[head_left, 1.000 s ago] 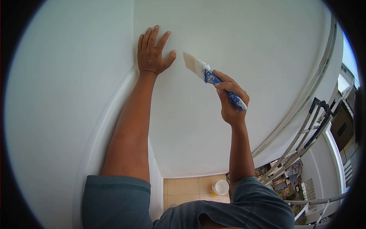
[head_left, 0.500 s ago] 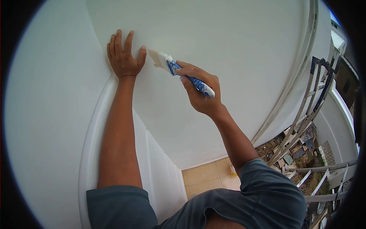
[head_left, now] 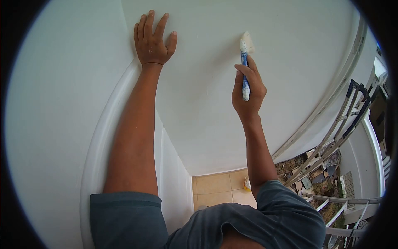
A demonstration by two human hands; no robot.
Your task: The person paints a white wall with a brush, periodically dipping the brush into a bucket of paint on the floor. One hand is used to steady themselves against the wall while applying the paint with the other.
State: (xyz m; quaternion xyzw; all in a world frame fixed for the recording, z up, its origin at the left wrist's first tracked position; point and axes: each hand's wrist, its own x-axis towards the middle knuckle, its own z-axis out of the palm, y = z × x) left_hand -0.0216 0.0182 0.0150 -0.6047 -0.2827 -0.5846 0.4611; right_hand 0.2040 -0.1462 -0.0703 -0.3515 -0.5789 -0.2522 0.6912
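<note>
Standing on tiles (head_left: 213,184), the bucket (head_left: 247,183) hides its contents.

The short-sleeved shirt (head_left: 240,218) is dark blue-grey; pale flecks (head_left: 150,50) dot the left hand (head_left: 152,46).

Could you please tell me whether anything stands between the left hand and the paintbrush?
Nothing visible does. Only a stretch of wall shows between the left hand, spread against it, and the paintbrush. The right hand is closed around the brush's handle.
</note>
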